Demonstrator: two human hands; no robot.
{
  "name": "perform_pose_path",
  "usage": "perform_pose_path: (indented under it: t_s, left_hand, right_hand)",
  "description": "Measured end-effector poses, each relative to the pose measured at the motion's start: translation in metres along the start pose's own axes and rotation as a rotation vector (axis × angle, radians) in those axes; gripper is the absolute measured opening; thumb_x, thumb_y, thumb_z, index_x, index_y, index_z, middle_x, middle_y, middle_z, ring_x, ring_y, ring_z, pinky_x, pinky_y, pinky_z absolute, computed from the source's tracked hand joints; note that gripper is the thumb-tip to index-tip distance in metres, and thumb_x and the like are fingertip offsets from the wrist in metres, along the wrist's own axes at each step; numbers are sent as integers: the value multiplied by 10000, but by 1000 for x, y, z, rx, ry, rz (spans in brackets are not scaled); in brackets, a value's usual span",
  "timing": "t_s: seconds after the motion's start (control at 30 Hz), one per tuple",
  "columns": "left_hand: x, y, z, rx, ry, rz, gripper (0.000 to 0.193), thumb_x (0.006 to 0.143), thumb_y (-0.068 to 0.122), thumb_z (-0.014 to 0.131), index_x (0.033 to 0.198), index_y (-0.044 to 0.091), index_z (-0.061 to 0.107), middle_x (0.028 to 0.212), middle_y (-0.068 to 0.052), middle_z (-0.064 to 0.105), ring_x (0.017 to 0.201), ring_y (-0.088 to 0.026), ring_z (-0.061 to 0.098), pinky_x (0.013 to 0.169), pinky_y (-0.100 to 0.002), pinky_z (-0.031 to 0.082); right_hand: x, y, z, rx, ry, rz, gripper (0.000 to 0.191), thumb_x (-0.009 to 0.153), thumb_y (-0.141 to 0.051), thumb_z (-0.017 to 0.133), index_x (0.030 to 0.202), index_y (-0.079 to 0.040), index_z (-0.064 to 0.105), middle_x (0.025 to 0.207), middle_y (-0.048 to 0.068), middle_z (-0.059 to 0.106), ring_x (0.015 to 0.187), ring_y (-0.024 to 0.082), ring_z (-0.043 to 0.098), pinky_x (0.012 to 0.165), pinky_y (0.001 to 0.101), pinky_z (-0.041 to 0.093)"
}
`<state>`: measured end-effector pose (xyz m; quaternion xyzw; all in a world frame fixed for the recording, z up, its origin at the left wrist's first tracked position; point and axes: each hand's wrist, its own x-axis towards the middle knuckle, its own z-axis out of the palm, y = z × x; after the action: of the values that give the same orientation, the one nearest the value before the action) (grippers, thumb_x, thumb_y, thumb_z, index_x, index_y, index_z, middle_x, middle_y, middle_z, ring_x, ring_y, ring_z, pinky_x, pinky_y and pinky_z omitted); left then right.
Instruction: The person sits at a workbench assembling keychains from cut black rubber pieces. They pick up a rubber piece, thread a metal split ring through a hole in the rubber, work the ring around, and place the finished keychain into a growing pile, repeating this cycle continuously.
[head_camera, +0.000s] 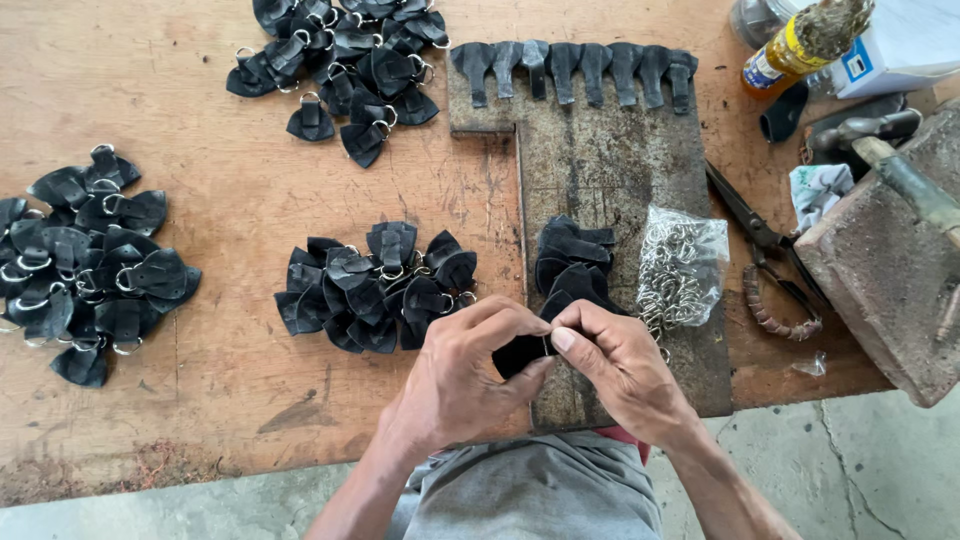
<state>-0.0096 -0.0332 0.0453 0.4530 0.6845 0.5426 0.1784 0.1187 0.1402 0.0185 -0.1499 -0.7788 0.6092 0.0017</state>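
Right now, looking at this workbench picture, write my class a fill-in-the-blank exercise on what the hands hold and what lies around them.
1. Both hands, the left hand and the right hand, pinch one small ____ leather piece.
2. The clear bag right of the hands holds metal ____.
3. The scissors lie to the ____ of that bag.
4. A row of leather tabs lines the ____ edge of the dark board.

Missing words: black; rings; right; far

Both hands, left hand (455, 375) and right hand (620, 365), pinch one black leather piece (520, 352) above the grey slab (610, 160). Heaps of ringed leather tabs (375, 290) lie on the wooden table (220, 120).
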Motion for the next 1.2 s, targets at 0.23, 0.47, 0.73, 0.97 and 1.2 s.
perform_pose_path:
  t_s: [0.23,0.47,0.73,0.97,1.2]
  left_hand:
    - [5,0,-4,6,-24,0,260,751,61,776,964,9,636,905,-105,633,784,-261,673,666,-361,544]
    - [4,-1,-1,-17,28,-26,251,739,59,775,930,15,618,870,-105,622,784,-267,661,688,-356,518]
    - [2,0,-16,-274,-38,-276,338,801,70,799,1123,43,701,1024,-35,750,900,-103,728,825,-256,633]
    - [-2,3,-4,-405,57,-453,184,936,46,714,1108,-13,684,917,-58,763,800,-74,691,685,-257,616]
    - [-6,2,9,-493,84,-502,195,938,38,696,1122,-13,658,884,-32,729,727,-59,661,580,-213,571]
  right_hand:
    - [3,-3,1,64,-1,123,282,1030,-292,581,936,-43,672,695,-27,517,641,73,435,553,255,387]
    - [7,-11,6,-86,18,26,291,1029,-307,563,929,-41,627,697,-4,533,665,83,463,576,283,425]
    - [5,0,-2,38,14,96,283,1007,-363,567,1006,-104,682,706,-12,563,618,94,495,542,237,434]
    - [2,-3,-9,194,-5,36,374,842,-113,736,1212,-97,689,922,12,745,809,90,729,741,229,652]
    - [4,-9,-10,-3,37,-164,313,808,-64,812,1114,-87,756,1078,52,789,966,116,765,839,242,674]
